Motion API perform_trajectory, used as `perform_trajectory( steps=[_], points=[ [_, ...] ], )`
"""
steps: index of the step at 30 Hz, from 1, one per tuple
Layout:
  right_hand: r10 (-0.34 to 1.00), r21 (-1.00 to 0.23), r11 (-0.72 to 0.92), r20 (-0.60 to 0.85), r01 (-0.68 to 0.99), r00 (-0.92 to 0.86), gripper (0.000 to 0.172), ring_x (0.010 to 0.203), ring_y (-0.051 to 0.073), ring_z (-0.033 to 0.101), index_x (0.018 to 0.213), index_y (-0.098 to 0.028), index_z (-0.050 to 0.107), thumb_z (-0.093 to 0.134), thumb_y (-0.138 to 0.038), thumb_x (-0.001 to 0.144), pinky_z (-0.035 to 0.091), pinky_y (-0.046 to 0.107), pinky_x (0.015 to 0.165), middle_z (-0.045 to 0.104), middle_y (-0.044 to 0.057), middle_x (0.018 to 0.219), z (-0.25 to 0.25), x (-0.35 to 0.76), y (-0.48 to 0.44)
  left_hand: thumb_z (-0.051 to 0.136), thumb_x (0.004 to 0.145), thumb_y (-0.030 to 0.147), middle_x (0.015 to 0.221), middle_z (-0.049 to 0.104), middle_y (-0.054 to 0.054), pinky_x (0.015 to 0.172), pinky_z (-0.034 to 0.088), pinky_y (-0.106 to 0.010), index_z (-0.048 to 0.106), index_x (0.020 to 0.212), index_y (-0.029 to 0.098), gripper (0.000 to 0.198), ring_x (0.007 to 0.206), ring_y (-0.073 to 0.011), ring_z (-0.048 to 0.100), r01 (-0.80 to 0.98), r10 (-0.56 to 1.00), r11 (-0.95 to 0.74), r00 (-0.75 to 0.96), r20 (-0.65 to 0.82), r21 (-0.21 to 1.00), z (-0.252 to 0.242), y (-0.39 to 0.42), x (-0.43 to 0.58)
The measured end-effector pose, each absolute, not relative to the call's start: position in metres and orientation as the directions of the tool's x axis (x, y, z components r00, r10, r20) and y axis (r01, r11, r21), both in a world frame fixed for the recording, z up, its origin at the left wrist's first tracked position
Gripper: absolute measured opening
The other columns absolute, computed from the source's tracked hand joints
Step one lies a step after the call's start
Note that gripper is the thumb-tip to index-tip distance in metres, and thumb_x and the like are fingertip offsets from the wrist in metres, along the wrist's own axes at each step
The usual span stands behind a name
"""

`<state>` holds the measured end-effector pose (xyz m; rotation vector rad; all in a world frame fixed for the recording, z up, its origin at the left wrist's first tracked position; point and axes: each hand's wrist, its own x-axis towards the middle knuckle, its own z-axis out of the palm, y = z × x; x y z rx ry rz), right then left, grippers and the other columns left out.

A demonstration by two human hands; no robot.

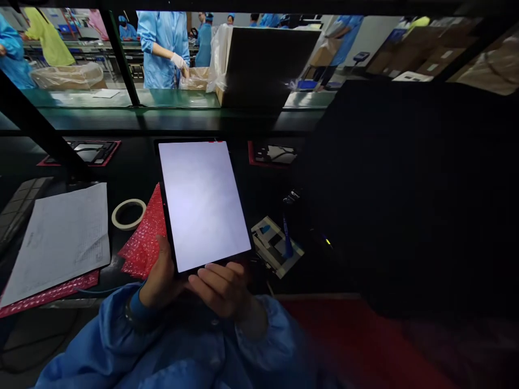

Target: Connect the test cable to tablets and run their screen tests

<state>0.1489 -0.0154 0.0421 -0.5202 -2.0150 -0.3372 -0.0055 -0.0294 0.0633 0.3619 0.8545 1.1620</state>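
1. Left hand (160, 275): closed narrowly on the lower left edge of a thin black-framed tablet with a glowing white screen (203, 205), its fingers (164, 251) against the frame.
2. Right hand (219, 289): fingers curled over the tablet's bottom edge, also a narrow grip. The tablet sits at lower centre of the frame, tilted, held in both hands.
3. Just left of the tablet: a crumpled red bubble-wrap sheet (144, 232), then a beige tape roll (128, 214) and a large white paper sheet (57, 243).
4. Right of the tablet: a white printed card with blue marks (275, 246), near but not touching.
5. Upper middle: a co-worker in a pale blue gown (162, 43) — white-gloved hand at a cardboard box lined with clear plastic (194, 80).
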Motion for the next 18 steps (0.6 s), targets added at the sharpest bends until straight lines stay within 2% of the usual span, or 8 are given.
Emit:
perform_trajectory(
  steps=[4, 7, 9, 10, 12, 13, 15, 18],
  points=[
    [0.238, -0.031, 0.887, 0.885, 0.460, -0.399, 0.013, 0.081, 0.010, 0.062, 0.094, -0.024, 0.072, 0.060, -0.018, 0.093, 0.043, 0.028, 0.073, 0.070, -0.003, 0.084, 0.042, 0.142, -0.019, 0.039, 0.082, 0.077, 0.121, 0.072, -0.012, 0.107, 0.046, -0.045, 0.065, 0.125, 0.016, 0.079, 0.127, -0.0322, 0.056, -0.738, 0.914, 0.337, 0.107, -0.391, 0.585, 0.067, -0.030, 0.000],
    [0.424, -0.294, 0.867, 0.860, 0.403, -0.284, 0.014, 0.082, 0.013, 0.061, 0.093, -0.023, 0.070, 0.057, -0.019, 0.094, 0.045, 0.030, 0.075, 0.066, 0.001, 0.083, 0.055, 0.148, -0.012, 0.049, 0.075, 0.078, 0.119, 0.072, -0.014, 0.100, 0.052, -0.047, 0.067, 0.124, 0.017, 0.081, 0.121, -0.0349, 0.061, -0.759, 0.933, 0.308, 0.122, -0.339, 0.574, 0.067, -0.030, -0.001],
    [0.582, -0.521, 0.768, 0.811, 0.373, -0.066, 0.011, 0.085, 0.015, 0.059, 0.089, -0.023, 0.068, 0.058, -0.020, 0.092, 0.046, 0.031, 0.077, 0.063, 0.002, 0.085, 0.067, 0.162, 0.006, 0.053, 0.071, 0.078, 0.119, 0.072, -0.013, 0.091, 0.057, -0.050, 0.067, 0.124, 0.021, 0.079, 0.113, -0.0371, 0.065, -0.750, 0.946, 0.304, 0.163, -0.281, 0.587, 0.064, -0.030, -0.006],
    [0.625, -0.620, 0.711, 0.774, 0.332, 0.106, 0.008, 0.084, 0.015, 0.059, 0.086, -0.024, 0.067, 0.061, -0.021, 0.091, 0.046, 0.031, 0.077, 0.062, 0.000, 0.085, 0.073, 0.172, 0.019, 0.053, 0.072, 0.077, 0.120, 0.072, -0.013, 0.086, 0.059, -0.051, 0.066, 0.125, 0.023, 0.077, 0.110, -0.0375, 0.066, -0.748, 0.949, 0.308, 0.195, -0.249, 0.588, 0.063, -0.030, -0.009],
    [0.685, -0.802, 0.589, 0.561, 0.099, 0.464, 0.007, 0.079, 0.012, 0.057, 0.082, -0.024, 0.064, 0.065, -0.028, 0.088, 0.045, 0.028, 0.073, 0.060, -0.003, 0.081, 0.082, 0.195, 0.045, 0.050, 0.076, 0.075, 0.125, 0.070, -0.011, 0.081, 0.061, -0.051, 0.063, 0.129, 0.027, 0.073, 0.107, -0.0370, 0.067, -0.750, 0.946, 0.325, 0.251, -0.206, 0.577, 0.060, -0.032, -0.017],
    [0.722, -0.848, 0.527, 0.418, -0.048, 0.551, 0.012, 0.075, 0.011, 0.056, 0.082, -0.024, 0.062, 0.068, -0.033, 0.085, 0.045, 0.026, 0.069, 0.059, -0.004, 0.080, 0.085, 0.206, 0.057, 0.049, 0.077, 0.074, 0.127, 0.069, -0.009, 0.079, 0.061, -0.049, 0.061, 0.131, 0.029, 0.071, 0.107, -0.0364, 0.068, -0.750, 0.941, 0.338, 0.270, -0.203, 0.568, 0.059, -0.033, -0.020],
    [0.775, -0.871, 0.414, 0.184, -0.265, 0.604, 0.022, 0.071, 0.008, 0.056, 0.082, -0.022, 0.061, 0.074, -0.040, 0.078, 0.043, 0.021, 0.062, 0.059, -0.005, 0.079, 0.085, 0.223, 0.073, 0.049, 0.078, 0.073, 0.130, 0.067, -0.007, 0.079, 0.062, -0.047, 0.055, 0.137, 0.033, 0.072, 0.105, -0.0349, 0.069, -0.742, 0.929, 0.369, 0.301, -0.213, 0.560, 0.058, -0.035, -0.027],
    [0.814, -0.858, 0.318, 0.030, -0.403, 0.580, 0.030, 0.068, 0.006, 0.057, 0.083, -0.022, 0.060, 0.078, -0.042, 0.071, 0.042, 0.017, 0.058, 0.059, -0.007, 0.077, 0.077, 0.232, 0.078, 0.045, 0.076, 0.076, 0.116, 0.074, -0.012, 0.075, 0.062, -0.048, 0.050, 0.142, 0.027, 0.082, 0.090, -0.0346, 0.073, -0.690, 0.902, 0.422, 0.383, -0.198, 0.588, 0.056, -0.037, -0.032]
  ],
)
